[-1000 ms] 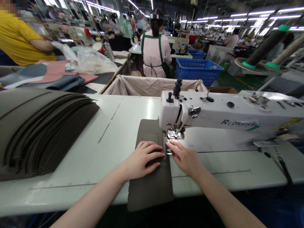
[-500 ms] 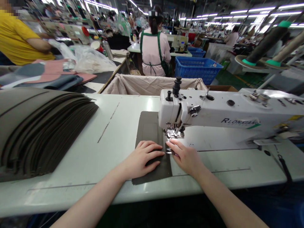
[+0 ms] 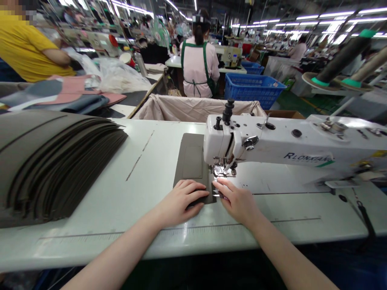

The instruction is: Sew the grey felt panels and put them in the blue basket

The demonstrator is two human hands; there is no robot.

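A dark grey-brown fabric panel (image 3: pixel 193 161) with a stitched rectangle lies flat on the table, its right edge under the sewing machine's presser foot (image 3: pixel 223 171). My left hand (image 3: pixel 187 201) rests on the panel's near end, fingers stretched out and pressing it down. Just in front of the presser foot, my right hand (image 3: pixel 236 199) has its fingertips at the panel's right edge. Two bright metal points of thread snips (image 3: pixel 216 195) stick out under its curled fingers; the rest of the tool is hidden in the palm.
The white sewing machine (image 3: pixel 272 137) fills the right side. A thick stack of dark panels (image 3: pixel 66 169) lies at left. Behind the table are a cloth-lined bin (image 3: pixel 193 108) and a blue crate (image 3: pixel 254 88). A co-worker in a green apron (image 3: pixel 199 64) sits beyond; another wears yellow (image 3: pixel 30 48).
The fabric panel has slid away from me under the presser foot, its near edge now close to my fingers. Both hands stay in nearly the same place. The view has shifted slightly.
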